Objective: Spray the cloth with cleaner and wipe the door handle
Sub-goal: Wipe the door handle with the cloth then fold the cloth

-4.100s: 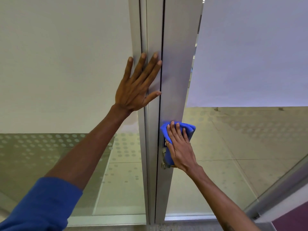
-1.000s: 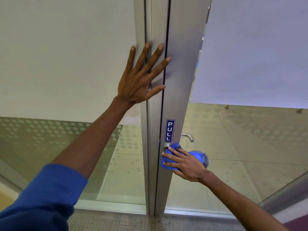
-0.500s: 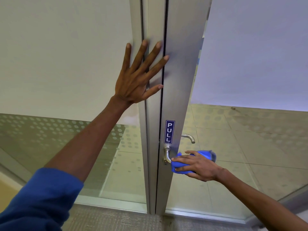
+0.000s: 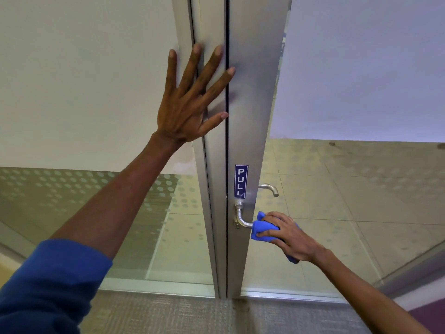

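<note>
Fingers (image 4: 266,235) of the right hand (image 4: 287,237) curl around a blue cloth (image 4: 260,229), squeezing it onto the free end of the metal lever door handle (image 4: 242,219); the cloth wraps that end, so only the bend of the handle and its round base on the frame show bare. A tail of the cloth sticks out below the heel of the hand. The handle sits on the aluminium door frame (image 4: 250,104), just below a small blue PULL sticker (image 4: 241,181) whose letters run downward. A second handle (image 4: 269,189) shows through the glass on the far side of the door, above and slightly right of the cloth. The left hand (image 4: 190,102) lies flat and spread wide, higher up, its palm on the neighbouring frame post (image 4: 209,165) and its fingertips reaching across the dark gap between the two posts; it holds nothing. Its forearm comes out of a pushed-up blue sleeve (image 4: 48,285) at lower left. Frosted glass panels (image 4: 84,80) with a dotted band fill both sides, and grey carpet (image 4: 168,314) lies at the bottom.
</note>
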`<state>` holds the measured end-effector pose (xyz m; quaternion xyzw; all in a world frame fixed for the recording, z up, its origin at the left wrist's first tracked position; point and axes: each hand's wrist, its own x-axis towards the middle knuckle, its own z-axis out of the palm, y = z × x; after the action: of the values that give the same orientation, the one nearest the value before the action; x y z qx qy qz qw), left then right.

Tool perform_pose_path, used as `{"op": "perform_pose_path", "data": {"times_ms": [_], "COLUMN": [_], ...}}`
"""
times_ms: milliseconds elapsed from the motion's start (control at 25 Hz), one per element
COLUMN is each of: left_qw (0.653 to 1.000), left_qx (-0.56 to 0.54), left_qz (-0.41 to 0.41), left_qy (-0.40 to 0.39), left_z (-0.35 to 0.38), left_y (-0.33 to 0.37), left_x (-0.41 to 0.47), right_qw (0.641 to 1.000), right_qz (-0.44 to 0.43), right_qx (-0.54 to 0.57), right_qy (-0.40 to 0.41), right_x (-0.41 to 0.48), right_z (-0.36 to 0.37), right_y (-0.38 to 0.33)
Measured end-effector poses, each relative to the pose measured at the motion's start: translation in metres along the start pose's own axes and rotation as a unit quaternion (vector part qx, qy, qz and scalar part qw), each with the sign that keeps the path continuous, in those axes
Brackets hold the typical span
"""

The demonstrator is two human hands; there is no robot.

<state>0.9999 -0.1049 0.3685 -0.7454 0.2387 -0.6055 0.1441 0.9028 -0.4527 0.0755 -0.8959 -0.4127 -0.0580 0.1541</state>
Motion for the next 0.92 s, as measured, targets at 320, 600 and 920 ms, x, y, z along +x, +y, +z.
{"op": "perform_pose_path", "data": {"times_ms": [320, 600, 920], "left_qw": [1.0, 1.0, 0.999], "left_qx": [-0.011, -0.017, -0.035], "left_qz": [-0.001, 0.002, -0.001], "left_qy": [0.004, 0.001, 0.006], "left_z": [-0.005, -0.009, -0.008], "left_y": [0.001, 0.003, 0.002], "left_x": [0.001, 0.003, 0.002], "right_qw": [0.965, 0.968, 0.955], "right_qz": [0.126, 0.204, 0.252], "right_qx": [0.122, 0.048, 0.06], "right_qy": [0.194, 0.138, 0.146], "right_x": [0.009, 0.013, 0.026], "right_z": [0.031, 0.038, 0.042], "right_y": [-0.062, -0.071, -0.102]}}
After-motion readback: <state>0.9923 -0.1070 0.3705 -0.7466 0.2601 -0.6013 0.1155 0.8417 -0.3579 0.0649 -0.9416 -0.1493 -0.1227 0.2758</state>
